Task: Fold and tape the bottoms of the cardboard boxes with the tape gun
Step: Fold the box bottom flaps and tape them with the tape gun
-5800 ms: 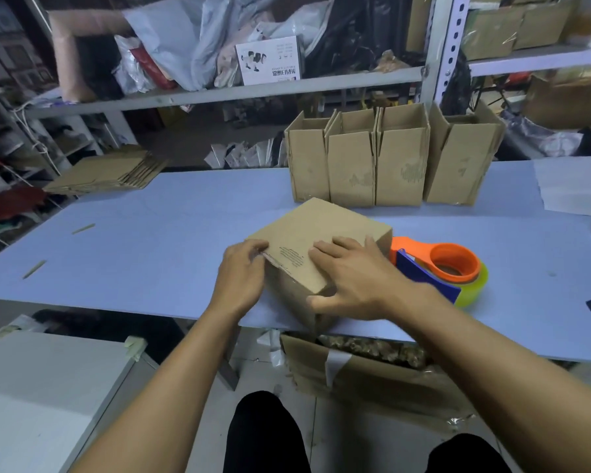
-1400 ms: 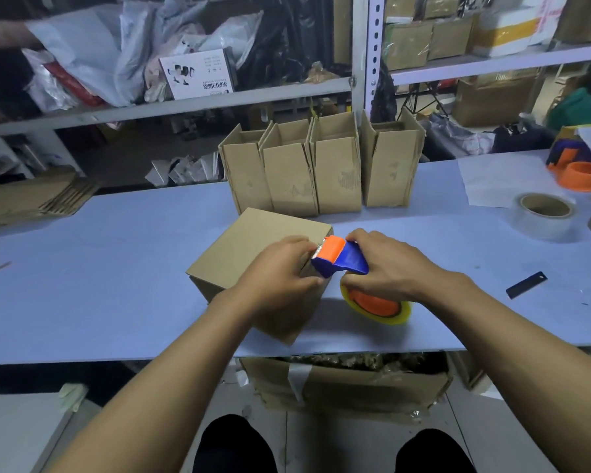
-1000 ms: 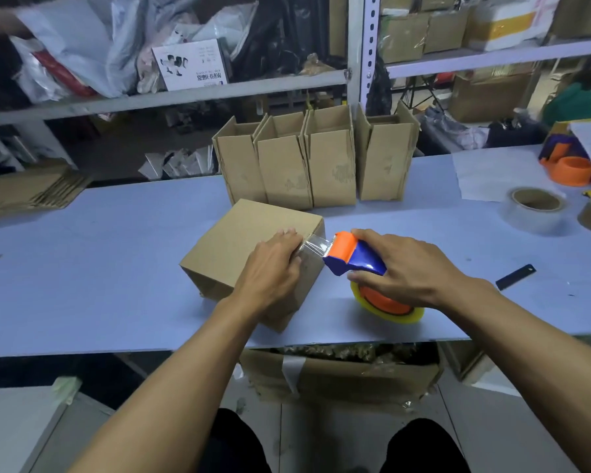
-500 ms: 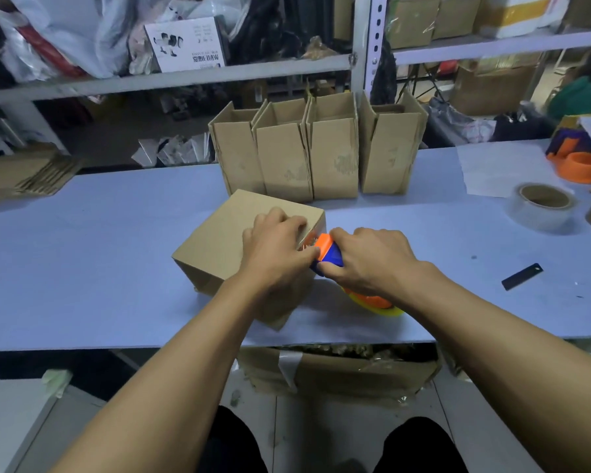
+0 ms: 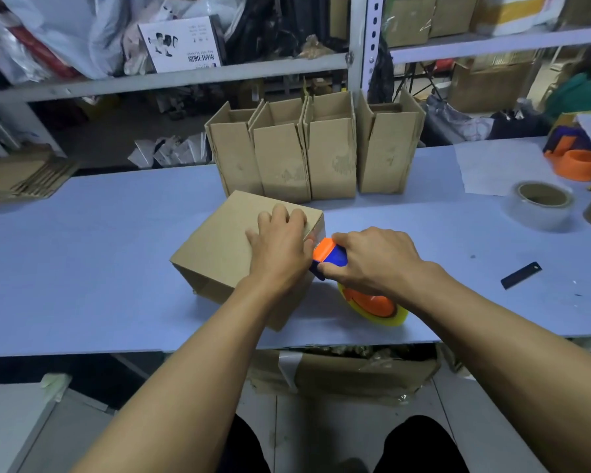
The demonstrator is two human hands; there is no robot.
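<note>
On worktop (image 5: pixel 82 268), near edge: box (image 5: pixel 219 254), bottom up, left hand (image 5: pixel 280 244) flat upon it; tape gun (image 5: pixel 335 259), gripped by right hand (image 5: pixel 372 261), touching its right edge.

Brown box (image 5: pixel 219 254) upside down near counter (image 5: pixel 82 268) front edge, turned at angle, bottom flaps closed, facing up. Tape gun (image 5: pixel 331 259) touching box's right upper edge: orange-and-blue head, orange hub with yellowish roll (image 5: pixel 372 307) low by counter. Four open boxes (image 5: pixel 314 158) upright in row behind, flaps up, rightmost slightly apart.
</note>
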